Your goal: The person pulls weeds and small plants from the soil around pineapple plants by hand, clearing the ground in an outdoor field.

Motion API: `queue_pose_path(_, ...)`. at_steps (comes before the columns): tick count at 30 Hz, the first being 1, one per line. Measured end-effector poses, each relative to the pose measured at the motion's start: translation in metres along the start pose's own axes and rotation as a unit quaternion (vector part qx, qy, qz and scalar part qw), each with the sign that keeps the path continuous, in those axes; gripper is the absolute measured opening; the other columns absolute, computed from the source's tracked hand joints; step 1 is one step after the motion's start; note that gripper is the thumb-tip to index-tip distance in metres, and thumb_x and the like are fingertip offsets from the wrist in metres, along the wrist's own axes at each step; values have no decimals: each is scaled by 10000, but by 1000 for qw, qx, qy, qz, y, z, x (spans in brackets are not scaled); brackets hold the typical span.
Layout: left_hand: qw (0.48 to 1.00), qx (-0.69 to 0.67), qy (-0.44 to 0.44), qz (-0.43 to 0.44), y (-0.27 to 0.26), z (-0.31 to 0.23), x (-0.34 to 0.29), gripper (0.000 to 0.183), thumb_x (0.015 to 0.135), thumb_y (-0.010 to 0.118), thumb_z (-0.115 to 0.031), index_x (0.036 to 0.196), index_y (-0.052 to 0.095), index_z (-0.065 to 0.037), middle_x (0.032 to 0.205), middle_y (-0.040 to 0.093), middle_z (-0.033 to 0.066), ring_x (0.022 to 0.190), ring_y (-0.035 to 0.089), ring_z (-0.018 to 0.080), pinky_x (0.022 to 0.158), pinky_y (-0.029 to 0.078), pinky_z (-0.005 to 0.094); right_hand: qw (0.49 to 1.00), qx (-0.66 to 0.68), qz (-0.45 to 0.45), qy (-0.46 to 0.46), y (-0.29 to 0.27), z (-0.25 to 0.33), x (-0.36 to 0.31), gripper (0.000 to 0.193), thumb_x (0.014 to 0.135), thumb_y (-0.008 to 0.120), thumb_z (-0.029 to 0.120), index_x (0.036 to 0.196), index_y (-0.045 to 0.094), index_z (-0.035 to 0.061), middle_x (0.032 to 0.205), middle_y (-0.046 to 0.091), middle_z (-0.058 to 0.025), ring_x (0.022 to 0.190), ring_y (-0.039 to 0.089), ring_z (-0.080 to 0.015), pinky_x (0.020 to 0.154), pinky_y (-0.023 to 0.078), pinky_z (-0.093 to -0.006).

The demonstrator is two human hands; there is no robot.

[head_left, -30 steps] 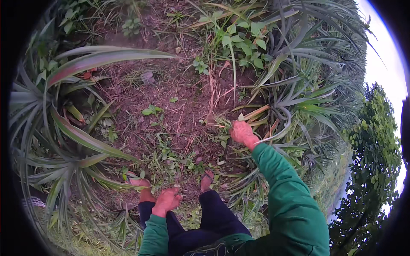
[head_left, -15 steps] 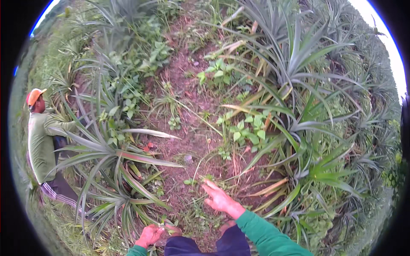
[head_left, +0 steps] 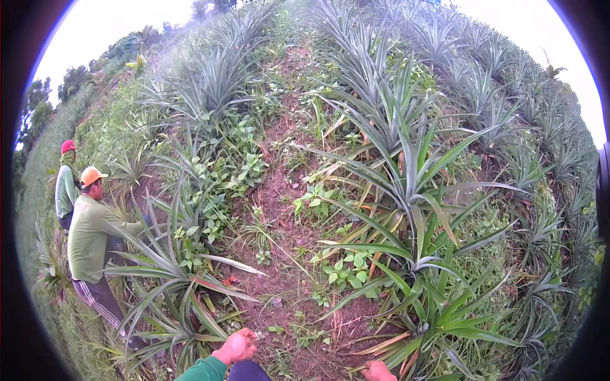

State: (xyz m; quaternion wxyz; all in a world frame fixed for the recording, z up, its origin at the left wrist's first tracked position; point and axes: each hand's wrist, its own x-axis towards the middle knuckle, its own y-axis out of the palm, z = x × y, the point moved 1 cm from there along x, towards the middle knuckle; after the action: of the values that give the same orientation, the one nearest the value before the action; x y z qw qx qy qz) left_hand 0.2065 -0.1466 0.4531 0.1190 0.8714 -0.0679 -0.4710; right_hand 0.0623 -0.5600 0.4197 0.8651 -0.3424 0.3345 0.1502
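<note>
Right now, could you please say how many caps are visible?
2: orange cap on the nearer person at left, red cap on the person behind; plants may hide more.

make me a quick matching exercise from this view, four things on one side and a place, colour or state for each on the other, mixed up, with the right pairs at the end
Things
1. left hand
2. orange cap
3. right hand
4. soil strip

Places, colours, states
A. partly cut off by the picture's lower edge, no sleeve showing
B. reddish brown, running between rows of spiky plants
C. green sleeve showing at its wrist
D. worn by the nearer co-worker

Pairs: 1-C, 2-D, 3-A, 4-B
</note>
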Motion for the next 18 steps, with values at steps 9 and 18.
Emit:
queue_pose_path(9, 492, 819, 240, 169, 65, -28, 67, 658, 657, 761, -342, 1203, 573, -26, 1288, 492, 231, 1184, 497, 393, 990, 429, 450, 996, -28, -53, -59, 53, -34, 78, 354, 777, 658, 311, 1029, 649, 62, 945, 669, -206, 926, 632, -391, 807, 510, -431)
queue_pose_path(18, 496, 774, 158, 359, 84, 47, 253, 188, 721, 629, -138, 826, 696, 2, 881, 684, 211, 881, 658, 390, 771, 535, 444, 987, -148, -53, -35, 114, -63, 199, 260, 816, 558, 188, 995, 634, 16, 979, 659, -214, 945, 622, -389, 865, 503, -445)
